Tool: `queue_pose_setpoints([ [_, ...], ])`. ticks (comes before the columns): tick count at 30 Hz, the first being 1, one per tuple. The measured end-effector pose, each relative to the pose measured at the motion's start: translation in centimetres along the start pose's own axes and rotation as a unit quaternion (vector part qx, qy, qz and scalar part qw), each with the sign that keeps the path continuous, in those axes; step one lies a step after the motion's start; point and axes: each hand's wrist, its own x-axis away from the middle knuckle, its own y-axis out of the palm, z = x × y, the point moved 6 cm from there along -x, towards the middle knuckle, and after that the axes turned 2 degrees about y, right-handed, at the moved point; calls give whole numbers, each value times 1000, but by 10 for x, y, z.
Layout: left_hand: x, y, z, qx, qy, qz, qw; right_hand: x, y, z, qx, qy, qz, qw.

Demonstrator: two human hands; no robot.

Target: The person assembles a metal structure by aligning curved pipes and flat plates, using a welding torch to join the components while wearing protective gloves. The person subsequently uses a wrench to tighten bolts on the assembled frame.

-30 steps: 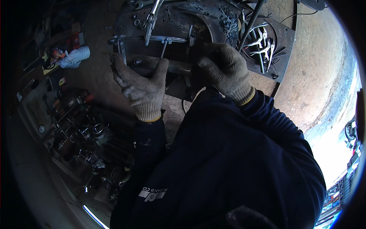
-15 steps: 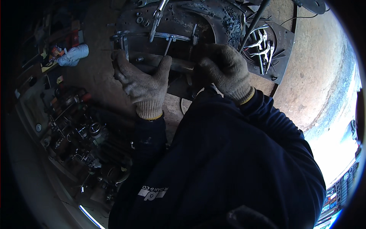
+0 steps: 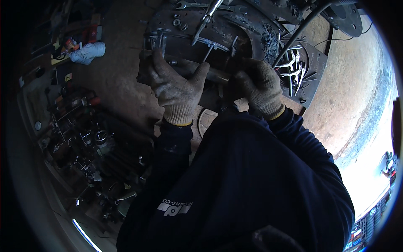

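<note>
My left hand [image 3: 178,90], in a grey knitted glove, spreads its fingers and thumb at the left end of a metal fixture [image 3: 157,42] on the dark bench plate [image 3: 197,12]. A flat metal bar [image 3: 214,74] lies between my two hands. My right hand [image 3: 262,88], gloved too, has curled fingers near the bar's right end; what they hold is hidden in shadow. Beyond the bar runs a thin curved metal strip [image 3: 201,40], with a short rod [image 3: 208,53] standing off it. Locking pliers [image 3: 205,23] reach down to the strip.
Several nuts or washers [image 3: 177,21] and a wrench [image 3: 210,6] lie at the far side. More locking pliers [image 3: 297,69] rest on a plate at right, beside a slanting dark bar [image 3: 300,31]. Machinery [image 3: 96,140] stands at left, near a pale cloth bundle [image 3: 88,53].
The view has shifted, so the bench appears farther right and slightly lower. My left hand stays spread by the fixture's left end; my right hand remains curled near the bar's right end.
</note>
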Motion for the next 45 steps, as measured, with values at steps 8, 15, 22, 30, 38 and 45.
queue_pose_setpoints([
  [8,3,-1,-6,12,105,101,989,1,5,-6,58,-23,0,998],
  [15,2,5,-9,23,77,69,994,-1,6,-13,115,-4,-19,993],
  [22,2,5,-11,39,61,54,996,-3,7,-2,152,-24,-23,988],
  [30,2,-3,-5,52,56,46,996,-1,7,-4,169,-23,-29,985],
  [38,0,4,-2,-16,70,51,996,1,7,-8,179,-27,-67,981],
  [45,-1,4,-3,11,41,21,999,4,5,-13,183,-112,-47,975],
])
